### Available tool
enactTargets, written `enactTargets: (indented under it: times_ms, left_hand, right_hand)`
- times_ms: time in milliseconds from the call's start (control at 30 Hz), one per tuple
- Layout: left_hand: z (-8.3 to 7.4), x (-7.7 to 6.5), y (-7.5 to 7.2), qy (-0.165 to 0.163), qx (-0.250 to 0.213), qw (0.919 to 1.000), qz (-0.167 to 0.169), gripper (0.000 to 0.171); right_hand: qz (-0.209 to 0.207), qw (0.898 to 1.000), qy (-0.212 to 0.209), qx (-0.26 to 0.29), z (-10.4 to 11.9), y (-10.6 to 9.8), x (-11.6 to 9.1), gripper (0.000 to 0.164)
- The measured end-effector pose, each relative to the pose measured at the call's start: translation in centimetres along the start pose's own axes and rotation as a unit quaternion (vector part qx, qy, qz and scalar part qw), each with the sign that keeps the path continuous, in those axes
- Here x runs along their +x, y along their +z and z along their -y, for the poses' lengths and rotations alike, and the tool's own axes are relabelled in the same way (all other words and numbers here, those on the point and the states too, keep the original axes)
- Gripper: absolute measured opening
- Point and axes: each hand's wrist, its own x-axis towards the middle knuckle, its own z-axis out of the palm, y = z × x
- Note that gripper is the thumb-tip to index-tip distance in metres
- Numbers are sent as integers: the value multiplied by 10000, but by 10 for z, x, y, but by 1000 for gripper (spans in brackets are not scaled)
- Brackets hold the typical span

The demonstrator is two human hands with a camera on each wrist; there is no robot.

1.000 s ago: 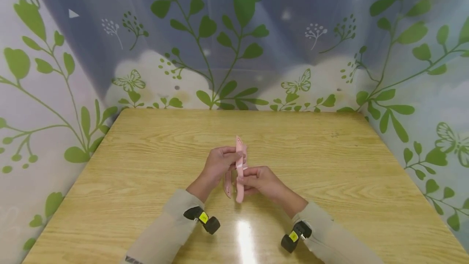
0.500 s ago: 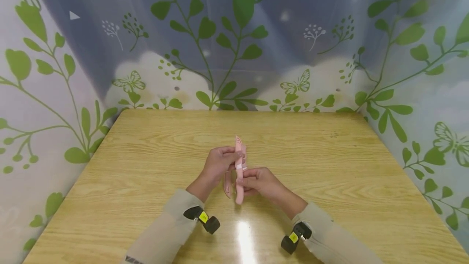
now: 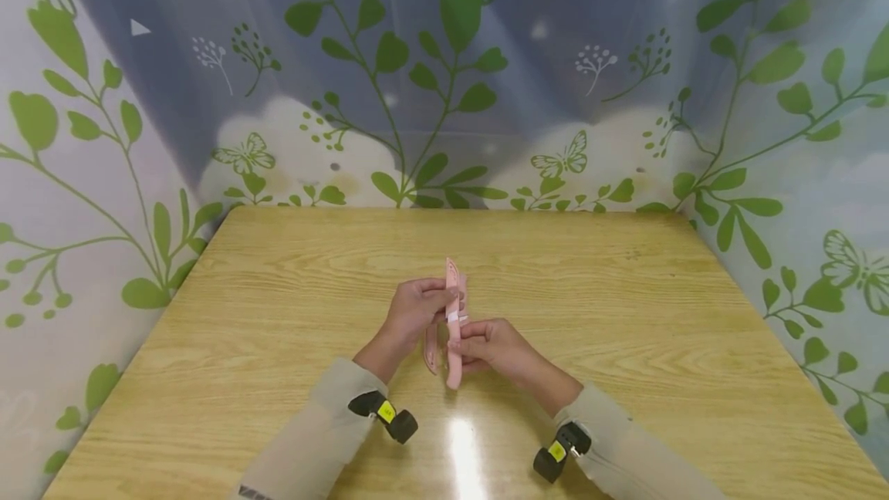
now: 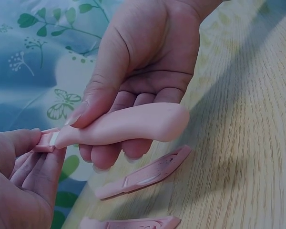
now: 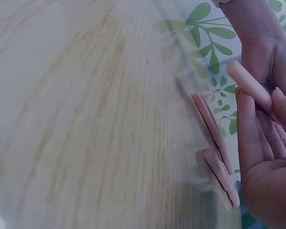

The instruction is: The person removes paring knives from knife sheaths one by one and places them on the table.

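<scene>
Pink knife (image 3: 454, 329) is held up, its handle (image 4: 138, 124) pinched between the thumb and bent fingers of the right hand (image 3: 501, 342); just beyond, thumb and fingers of the left hand (image 3: 417, 305) pinch its cover (image 3: 452, 270); pink pieces (image 4: 150, 173) lie on the table (image 3: 611, 307) underneath, leaf-patterned cloth (image 3: 444, 122) behind

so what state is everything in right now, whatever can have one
knife with a curved pink handle: held, white strip showing beside the handle
pointed pink sheath: on the knife, stopping short of the handle
nearer slim pink piece: lying on the wood-grain table, unheld
farther slim pink piece: on the table, partly hidden by the sheath
left hand: pinching the sheath
right hand: gripping the handle
</scene>
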Motion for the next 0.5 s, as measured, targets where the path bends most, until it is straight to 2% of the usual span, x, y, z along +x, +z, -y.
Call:
enactTargets:
  times_ms: [500]
  left_hand:
    - [-2,0,-2,-77,157,9998,-83,21]
  right_hand:
    - [44,10000,46,2,2,3,-2,29]
